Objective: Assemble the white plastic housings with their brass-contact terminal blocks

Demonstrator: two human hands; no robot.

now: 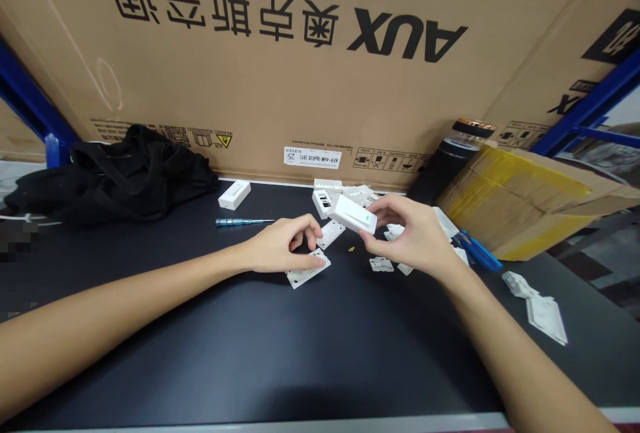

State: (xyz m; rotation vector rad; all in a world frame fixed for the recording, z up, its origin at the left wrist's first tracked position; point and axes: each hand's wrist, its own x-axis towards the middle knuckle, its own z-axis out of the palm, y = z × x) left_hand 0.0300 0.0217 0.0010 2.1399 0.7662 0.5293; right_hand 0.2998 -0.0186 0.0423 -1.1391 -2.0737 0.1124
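My right hand [413, 233] grips one end of a white rectangular plastic block [353, 214] with a small green mark, raised over the dark table [250, 353]. My left hand [285, 243] is left of it, its fingers apart and curved, with the thumb over a flat white plate [306, 270]; whether it touches the plate is unclear. Another white plate [331, 234] lies just beyond my left fingertips. Behind the held block sits a white housing with slots [321, 202]. A tiny brass-coloured piece [351, 249] rests between my hands.
A white block [235, 195], a blue screwdriver [243, 222] and black cloth [115, 173] lie left. Several white parts [381, 264] are near my right hand. Rightward are a black bottle [445, 160], a taped carton [530, 200], a blue tool [479, 250] and white pieces [547, 318].
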